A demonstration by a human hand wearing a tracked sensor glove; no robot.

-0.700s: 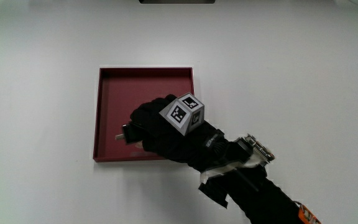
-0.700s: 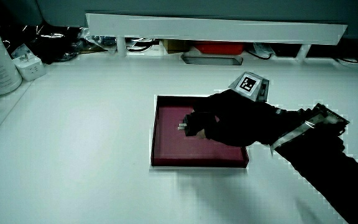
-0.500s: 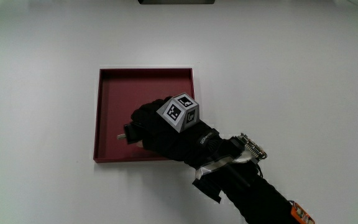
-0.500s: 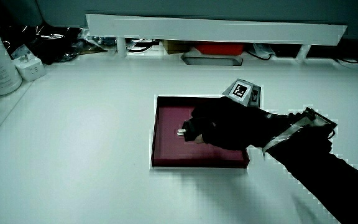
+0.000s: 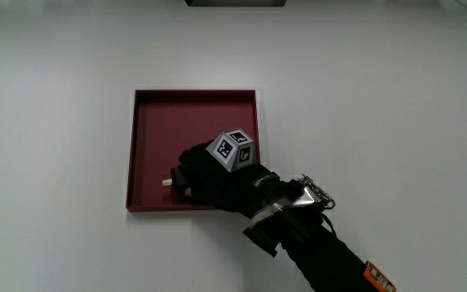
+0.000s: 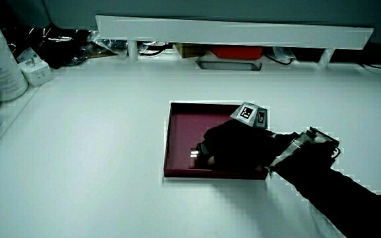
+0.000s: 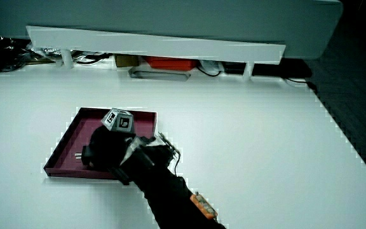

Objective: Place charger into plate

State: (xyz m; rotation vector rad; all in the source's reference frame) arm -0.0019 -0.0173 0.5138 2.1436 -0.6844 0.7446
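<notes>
Since a moment ago the hand [image 5: 209, 173] has slid nearer the person, from the middle of the plate [image 5: 154, 122] toward its near rim, taking the charger [image 5: 169, 182] with it. We judge the placing almost done: the charger is already inside the plate, low over its floor by the near edge, and only the letting go is left. We cannot tell whether it rests on the floor yet.

The hand lies flat and low over the plate's near part, cube up, forearm [image 5: 323, 251] running back toward the person across the near rim. Its fingers stay curled around the charger, whose pale prongs stick out past the fingertips; in both side views the prongs [image 6: 194, 155] [image 7: 78, 155] show the same way
</notes>
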